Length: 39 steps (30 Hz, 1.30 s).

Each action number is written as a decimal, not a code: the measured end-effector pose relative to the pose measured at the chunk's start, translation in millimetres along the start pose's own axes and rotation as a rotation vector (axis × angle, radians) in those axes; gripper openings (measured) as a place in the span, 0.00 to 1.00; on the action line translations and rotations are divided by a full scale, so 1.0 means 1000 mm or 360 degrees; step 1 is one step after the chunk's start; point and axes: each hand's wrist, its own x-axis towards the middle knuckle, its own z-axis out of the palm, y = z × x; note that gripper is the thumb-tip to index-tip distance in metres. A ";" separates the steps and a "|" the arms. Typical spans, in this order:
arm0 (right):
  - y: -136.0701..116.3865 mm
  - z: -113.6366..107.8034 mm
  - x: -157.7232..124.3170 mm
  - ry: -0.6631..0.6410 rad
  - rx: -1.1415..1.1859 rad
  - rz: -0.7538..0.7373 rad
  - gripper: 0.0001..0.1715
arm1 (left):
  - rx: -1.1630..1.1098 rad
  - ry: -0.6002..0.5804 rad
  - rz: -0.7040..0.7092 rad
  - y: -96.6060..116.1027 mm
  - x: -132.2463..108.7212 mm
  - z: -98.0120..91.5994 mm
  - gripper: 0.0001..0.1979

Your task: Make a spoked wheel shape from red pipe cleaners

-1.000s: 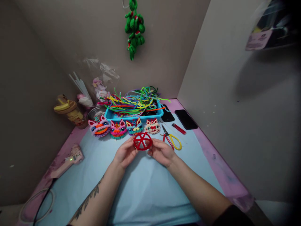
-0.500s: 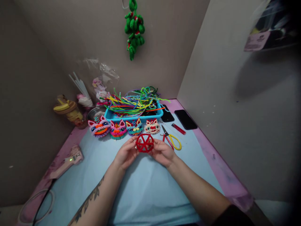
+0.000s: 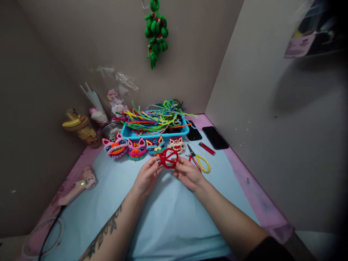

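A round red pipe-cleaner frame [image 3: 170,159] with spokes is held up over the blue cloth [image 3: 174,210]. My left hand [image 3: 149,173] pinches its left edge, and my right hand [image 3: 188,173] grips its right edge, fingers curled behind it. The frame is tilted, and its far side is partly hidden. Just beyond it stand several fuzzy lion-head figures, among them a cream-and-red one [image 3: 176,145] and a teal one [image 3: 156,146]. To the right of my right hand lie scissors [image 3: 199,160] with yellow and red handles.
A blue tray [image 3: 154,137] heaped with colourful pipe cleaners [image 3: 154,117] stands at the back. On the right lie a red lighter [image 3: 207,148] and a black phone [image 3: 215,137]. A pink glue gun [image 3: 78,185], its light green, rests on the left near a lidded cup [image 3: 85,129].
The red frame has risen slightly and turned, from facing me squarely to an angled view. Both hands still hold it.
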 end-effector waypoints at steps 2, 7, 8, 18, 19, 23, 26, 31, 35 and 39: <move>0.002 0.001 -0.001 -0.0015 -0.0112 -0.0019 0.15 | 0.0022 -0.0029 -0.0009 -0.001 -0.001 0.003 0.16; -0.003 -0.004 0.001 0.0039 -0.0570 -0.0202 0.16 | 0.0016 0.0143 0.0015 -0.001 0.001 0.002 0.09; -0.006 -0.007 0.002 0.0120 -0.0641 -0.0302 0.17 | -0.0012 0.0211 0.0038 0.000 0.002 0.000 0.08; -0.038 -0.029 -0.011 -0.0075 -0.2523 -0.0438 0.08 | -0.0353 0.0485 0.0118 0.010 0.019 -0.024 0.08; -0.036 -0.028 -0.012 -0.0118 -0.2689 -0.0399 0.09 | -0.0359 0.0474 0.0097 0.010 0.020 -0.024 0.09; -0.024 -0.020 -0.013 -0.0133 -0.2975 -0.0314 0.07 | -0.0338 0.0382 0.0047 0.006 0.020 -0.023 0.11; -0.021 -0.015 -0.010 -0.0204 -0.2778 -0.0338 0.06 | -0.0330 0.0340 0.0044 0.004 0.020 -0.021 0.10; -0.017 -0.014 -0.003 0.0213 -0.2246 -0.0909 0.08 | -0.0393 0.0346 0.0125 0.010 0.023 -0.027 0.10; 0.006 -0.013 -0.001 0.0217 -0.2627 -0.1066 0.10 | -0.0410 0.0316 0.0144 0.014 0.026 -0.036 0.10; 0.037 -0.002 -0.002 -0.0149 -0.2872 -0.1054 0.07 | -0.0416 0.0312 0.0195 0.014 0.028 -0.043 0.10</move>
